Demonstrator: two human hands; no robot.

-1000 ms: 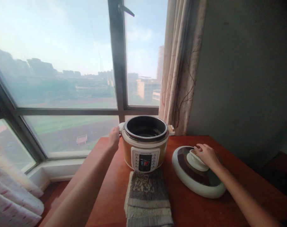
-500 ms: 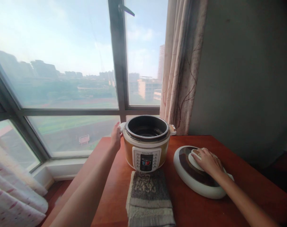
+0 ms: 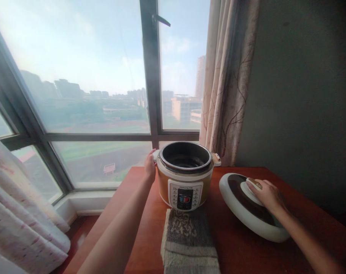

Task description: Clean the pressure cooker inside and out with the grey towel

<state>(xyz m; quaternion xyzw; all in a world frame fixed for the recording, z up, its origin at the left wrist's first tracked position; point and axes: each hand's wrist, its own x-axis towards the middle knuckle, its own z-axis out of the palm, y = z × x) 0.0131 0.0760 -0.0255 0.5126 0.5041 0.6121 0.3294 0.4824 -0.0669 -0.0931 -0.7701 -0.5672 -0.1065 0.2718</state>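
An open yellow and white pressure cooker with a dark inner pot stands on the red-brown table, its control panel facing me. My left hand rests against the cooker's left side handle. The cooker's round white and brown lid lies to the right of it, tilted up on its near side. My right hand grips the white knob on top of the lid.
A folded grey towel lies in front of the cooker. A large window and a patterned curtain stand behind the table, a grey wall to the right. Another curtain hangs at the lower left.
My right hand has closed around the lid's knob and tipped the lid up. The left hand has stayed at the cooker's handle. The view has shifted a little to the left.
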